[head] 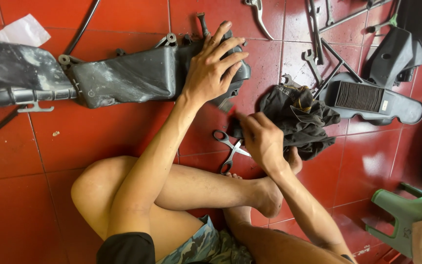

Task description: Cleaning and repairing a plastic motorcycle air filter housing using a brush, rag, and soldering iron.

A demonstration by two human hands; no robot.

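Bent knee (98, 188) below; left hand (213, 68) flat, unclenched on black housing (133, 76), right hand (262, 139) gripping dark rag (301, 117).

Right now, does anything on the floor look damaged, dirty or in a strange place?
The black plastic housing under the left hand is scuffed and smeared with pale dust. Open scissors lie on the tiles right beside the bare foot, near the right hand, which touches a crumpled dark cloth.

Red tiles (98, 132), black rag (304, 117)
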